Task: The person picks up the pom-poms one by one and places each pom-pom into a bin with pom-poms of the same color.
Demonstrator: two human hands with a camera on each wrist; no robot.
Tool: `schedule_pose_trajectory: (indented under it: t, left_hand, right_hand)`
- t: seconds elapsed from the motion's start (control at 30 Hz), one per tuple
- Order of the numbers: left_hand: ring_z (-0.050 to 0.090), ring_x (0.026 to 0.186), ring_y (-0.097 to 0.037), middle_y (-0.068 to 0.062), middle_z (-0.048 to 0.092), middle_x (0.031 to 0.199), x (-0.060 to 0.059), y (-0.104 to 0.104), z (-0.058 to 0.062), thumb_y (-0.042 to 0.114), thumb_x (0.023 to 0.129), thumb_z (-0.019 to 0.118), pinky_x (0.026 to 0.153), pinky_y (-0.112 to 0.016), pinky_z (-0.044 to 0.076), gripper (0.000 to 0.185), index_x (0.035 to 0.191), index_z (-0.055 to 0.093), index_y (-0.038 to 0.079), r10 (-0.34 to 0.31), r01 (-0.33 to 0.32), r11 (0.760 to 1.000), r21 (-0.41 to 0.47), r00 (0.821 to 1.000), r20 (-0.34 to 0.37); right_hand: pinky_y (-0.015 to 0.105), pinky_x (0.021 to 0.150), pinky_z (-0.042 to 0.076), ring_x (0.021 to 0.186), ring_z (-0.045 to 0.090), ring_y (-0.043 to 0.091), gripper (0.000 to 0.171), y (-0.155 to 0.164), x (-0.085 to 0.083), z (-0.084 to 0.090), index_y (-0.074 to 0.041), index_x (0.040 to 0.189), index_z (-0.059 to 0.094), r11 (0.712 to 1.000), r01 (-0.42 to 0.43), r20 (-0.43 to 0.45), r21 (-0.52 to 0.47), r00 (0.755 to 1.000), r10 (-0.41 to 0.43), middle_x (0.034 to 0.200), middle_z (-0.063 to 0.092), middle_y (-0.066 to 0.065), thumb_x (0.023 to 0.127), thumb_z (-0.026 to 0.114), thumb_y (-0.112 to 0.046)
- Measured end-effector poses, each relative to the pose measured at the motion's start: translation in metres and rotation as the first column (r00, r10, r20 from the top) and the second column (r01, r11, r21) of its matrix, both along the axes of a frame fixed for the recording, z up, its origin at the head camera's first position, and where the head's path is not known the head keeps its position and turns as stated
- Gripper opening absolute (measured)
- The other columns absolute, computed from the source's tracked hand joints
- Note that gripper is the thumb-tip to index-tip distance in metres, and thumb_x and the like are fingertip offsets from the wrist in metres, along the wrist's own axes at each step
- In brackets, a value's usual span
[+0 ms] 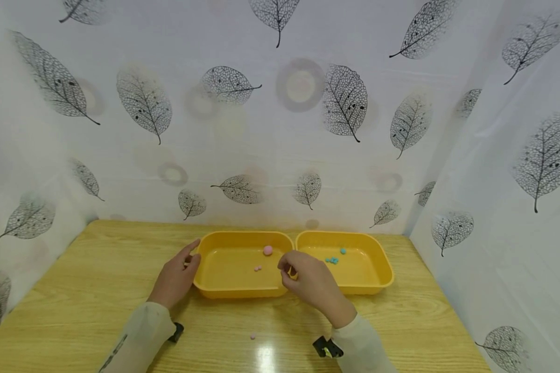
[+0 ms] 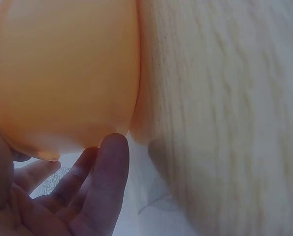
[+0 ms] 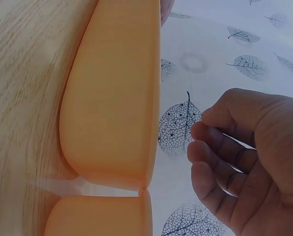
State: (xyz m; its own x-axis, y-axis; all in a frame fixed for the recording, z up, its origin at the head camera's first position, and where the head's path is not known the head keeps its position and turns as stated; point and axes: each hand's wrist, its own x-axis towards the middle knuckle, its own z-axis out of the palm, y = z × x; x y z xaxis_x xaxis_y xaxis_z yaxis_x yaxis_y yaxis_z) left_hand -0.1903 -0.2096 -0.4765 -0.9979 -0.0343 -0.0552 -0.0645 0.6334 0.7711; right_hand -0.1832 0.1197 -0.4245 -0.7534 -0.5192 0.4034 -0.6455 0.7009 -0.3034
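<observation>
Two yellow trays stand side by side: the left tray (image 1: 224, 294) and the right tray (image 1: 368, 290). My left hand (image 1: 175, 277) rests against the left tray's outer left end, its fingers (image 2: 112, 167) fairly straight and touching the wall. Over the place where the trays meet hovers my right hand (image 1: 310, 280), fingers curled. Its thumb and index tips come together in the right wrist view, and no object shows between them. In the left tray lie a larger pink ball (image 1: 268, 250) and small pink balls (image 1: 257, 268). The right tray has a blue ball (image 1: 343, 251) and several smaller blue ones (image 1: 332, 260).
One small pink ball (image 1: 253, 336) lies on the wooden table (image 1: 224, 336) in front of the left tray. A white curtain (image 1: 261, 145) with leaf prints hangs behind the trays and along both sides.
</observation>
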Motion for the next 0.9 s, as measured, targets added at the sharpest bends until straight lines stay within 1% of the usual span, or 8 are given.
schedule_pose_trajectory:
  t: [0.53, 0.77, 0.9]
  left_hand:
    - [0.062, 0.117, -0.034, -0.021, 0.059, 0.139, 0.0017, 0.0006, 0.0012, 0.039, 0.112, 0.041, 0.094, -0.050, 0.054, 0.057, 0.164, 0.030, 0.019, 0.002, -0.002, 1.000, -0.005, 1.000, -0.005]
    - [0.061, 0.121, -0.036, -0.021, 0.058, 0.142, 0.0015, -0.0010, -0.0016, 0.042, 0.112, 0.039, 0.098, -0.054, 0.051, 0.057, 0.165, 0.029, 0.021, -0.004, 0.004, 1.000, -0.001, 1.000, 0.008]
    - [0.061, 0.121, -0.036, -0.021, 0.058, 0.142, 0.0002, -0.0019, -0.0032, 0.043, 0.112, 0.039, 0.098, -0.054, 0.051, 0.058, 0.165, 0.029, 0.022, -0.003, 0.003, 1.000, -0.001, 1.000, 0.007]
  right_hand:
    - [0.023, 0.067, 0.053, 0.077, 0.063, 0.012, 0.012, 0.0005, -0.0005, -0.0025, -0.016, 0.096, 0.069, 1.000, -0.010, 0.011, 0.002, 1.000, 0.010, 0.092, 0.068, -0.005, 0.091, 0.075, -0.007]
    - [0.023, 0.067, 0.053, 0.077, 0.062, 0.010, 0.011, -0.0003, -0.0015, -0.0044, -0.014, 0.095, 0.069, 1.000, 0.002, -0.004, 0.018, 1.000, -0.002, 0.091, 0.067, -0.005, 0.090, 0.075, -0.006]
    - [0.023, 0.067, 0.053, 0.077, 0.062, 0.010, 0.013, -0.0004, -0.0019, -0.0048, -0.014, 0.096, 0.069, 1.000, 0.004, -0.011, 0.020, 1.000, -0.004, 0.091, 0.067, -0.005, 0.089, 0.075, -0.005]
